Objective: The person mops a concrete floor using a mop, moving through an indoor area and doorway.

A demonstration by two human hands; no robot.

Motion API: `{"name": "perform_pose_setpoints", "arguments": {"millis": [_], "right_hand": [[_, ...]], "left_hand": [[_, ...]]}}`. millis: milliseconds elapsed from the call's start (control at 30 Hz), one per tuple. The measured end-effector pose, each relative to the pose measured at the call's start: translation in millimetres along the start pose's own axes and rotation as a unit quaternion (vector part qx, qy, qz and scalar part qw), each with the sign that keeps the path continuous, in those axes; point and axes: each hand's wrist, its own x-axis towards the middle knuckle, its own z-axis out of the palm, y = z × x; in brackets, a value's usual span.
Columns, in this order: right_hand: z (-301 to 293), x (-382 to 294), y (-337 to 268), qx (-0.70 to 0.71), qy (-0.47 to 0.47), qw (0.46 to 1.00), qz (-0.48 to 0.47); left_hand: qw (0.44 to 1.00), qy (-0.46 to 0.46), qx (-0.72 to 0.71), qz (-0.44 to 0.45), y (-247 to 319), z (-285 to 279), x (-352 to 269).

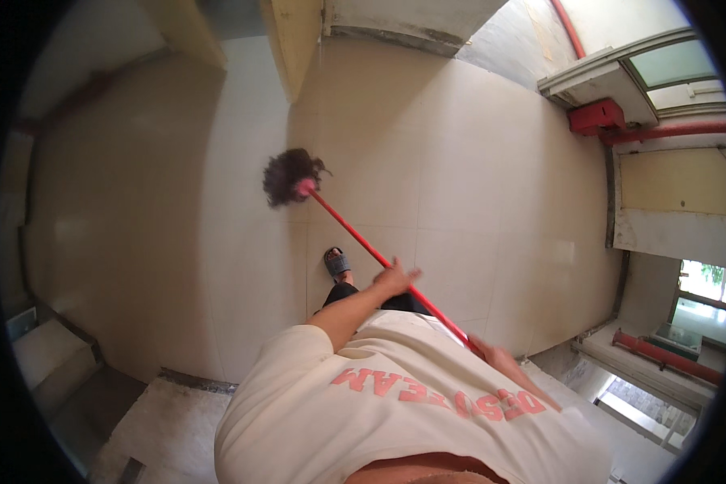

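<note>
A string mop with dark, shaggy strands (290,176) lies against the tiled floor ahead of me, a little to the left. Its pink socket joins a long red handle (354,234) that slants back towards my right side. Around the middle of this handle is my left hand (397,279), with a finger and the thumb spread away from it. My right hand (487,354) grips the handle near its upper end, close to my shirt; part of that grip is hidden. The strands and both hands are slightly blurred.
My foot in a grey slide sandal (337,261) stands below the mop. A yellowish door panel (290,48) juts in at the top. On the right are a red box (597,117), red pipes (671,130) and a wall. Steps (54,351) lie at lower left.
</note>
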Motion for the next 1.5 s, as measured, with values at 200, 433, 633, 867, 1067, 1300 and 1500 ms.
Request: {"name": "perform_pose_setpoints", "arguments": {"millis": [200,433,633,867,1067,1300,1500], "right_hand": [[21,-60,-11,0.278,-0.003,0.956,0.099],[22,-54,-15,0.452,0.028,0.887,0.092],[-42,25,-31,0.467,0.002,0.877,0.110],[-139,134,-14,0.371,0.015,0.925,0.081],[-277,231,-96,0.449,-0.010,0.887,0.104],[-305,295,-89,0.335,0.180,0.919,-0.109],[-358,238,-70,0.234,0.232,0.944,-0.011]], "left_hand": [[0.952,-0.130,0.156,0.227,59,39,-37],[0.993,0.019,0.112,-0.013,40,-77,-33],[1.000,0.006,0.012,-0.024,23,-36,80],[0.994,0.070,-0.086,0.020,83,-105,201],[0.989,0.123,-0.084,-0.007,125,-213,341],[0.974,0.221,0.003,-0.049,279,-287,354],[0.990,0.105,0.083,0.040,326,-209,371]]}}
